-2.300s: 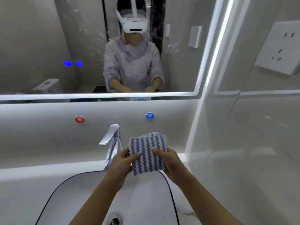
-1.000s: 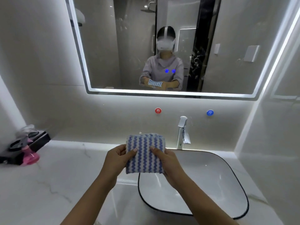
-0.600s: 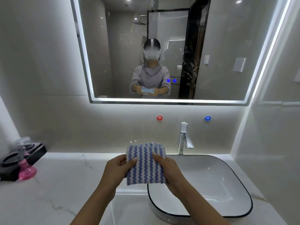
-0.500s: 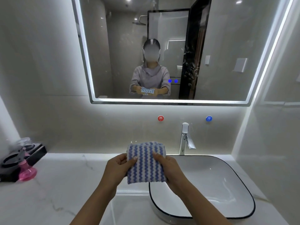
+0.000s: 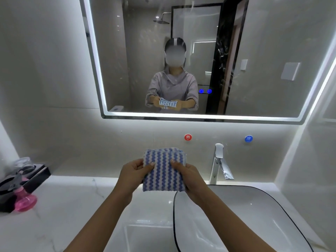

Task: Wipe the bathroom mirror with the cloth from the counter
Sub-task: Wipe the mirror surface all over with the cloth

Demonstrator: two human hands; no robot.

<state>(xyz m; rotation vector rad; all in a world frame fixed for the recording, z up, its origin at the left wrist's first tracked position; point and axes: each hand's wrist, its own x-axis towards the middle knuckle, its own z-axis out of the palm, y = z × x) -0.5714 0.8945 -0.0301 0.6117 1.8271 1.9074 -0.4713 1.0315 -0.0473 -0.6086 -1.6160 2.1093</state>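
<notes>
Two hands pinch the folded cloth point(image 5: 164, 171) at its side edges, left hand point(image 5: 132, 174) and right hand point(image 5: 189, 176), thumbs on its wavy blue-and-white weave, below the lit-edged mirror point(image 5: 254, 51). Chrome faucet point(image 5: 219, 163) stands right of the cloth; nothing lies between cloth and mirror.

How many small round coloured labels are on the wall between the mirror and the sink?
2. The red label is on the wall above the cloth; the blue label is further right, above and right of the faucet. None seems hidden.
</notes>
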